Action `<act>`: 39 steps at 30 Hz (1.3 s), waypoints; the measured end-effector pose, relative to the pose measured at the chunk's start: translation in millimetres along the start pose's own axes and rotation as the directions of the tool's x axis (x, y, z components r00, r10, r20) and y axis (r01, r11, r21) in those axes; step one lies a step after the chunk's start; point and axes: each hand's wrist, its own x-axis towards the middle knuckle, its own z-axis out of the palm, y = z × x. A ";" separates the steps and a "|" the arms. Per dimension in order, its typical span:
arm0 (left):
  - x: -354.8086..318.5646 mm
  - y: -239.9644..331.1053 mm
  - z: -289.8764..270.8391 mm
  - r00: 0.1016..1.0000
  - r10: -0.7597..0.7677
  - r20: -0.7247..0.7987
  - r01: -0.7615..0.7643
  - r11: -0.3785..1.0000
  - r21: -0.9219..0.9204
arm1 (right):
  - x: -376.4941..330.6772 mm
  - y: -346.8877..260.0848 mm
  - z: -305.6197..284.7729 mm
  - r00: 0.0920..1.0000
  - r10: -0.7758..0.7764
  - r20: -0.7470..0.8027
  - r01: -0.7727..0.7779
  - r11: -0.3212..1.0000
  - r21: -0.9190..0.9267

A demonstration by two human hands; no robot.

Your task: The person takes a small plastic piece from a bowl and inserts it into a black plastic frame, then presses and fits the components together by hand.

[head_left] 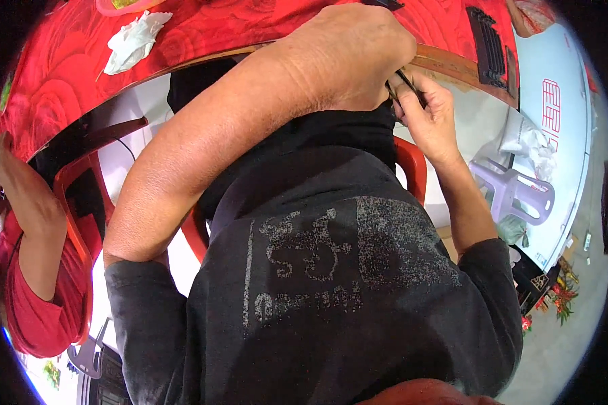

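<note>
At the table's near edge my two hands are close together. My left hand (375, 42) is bent over at the wrist, its back toward me; its fingers are hidden, so their hold cannot be made out. Just below and to its right, my right hand (431, 121) is closed, pinching a thin black strip (409, 84) between thumb and fingers. One end of the strip runs up to the underside of my left hand. Several similar long black strips (486, 47) lie side by side on the red patterned tablecloth (439, 20), to the right of my hands.
A crumpled white tissue (136, 42) and the rim of a pink bowl (132, 8) are at the upper left. Another person's arm (30, 202) reaches in at the left beside a red chair (71, 182). A lilac plastic stool (513, 192) stands at the right by a white panel (554, 121).
</note>
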 end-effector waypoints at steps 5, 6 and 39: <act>1.7 4.2 -2.0 1.000 -0.010 -0.022 0.010 1.000 -0.003 | -0.1 1.1 -4.0 1.000 -0.006 0.003 0.006 1.000 -0.016; 4.6 4.3 -1.7 0.999 -0.035 0.024 0.035 0.999 -0.013 | -0.1 2.9 -7.9 0.998 0.042 0.051 -0.042 0.999 0.003; -10.9 -23.9 38.2 0.975 0.010 -0.220 -0.031 0.995 -0.092 | -3.4 -16.9 -45.9 0.929 0.008 0.371 0.069 0.979 -0.194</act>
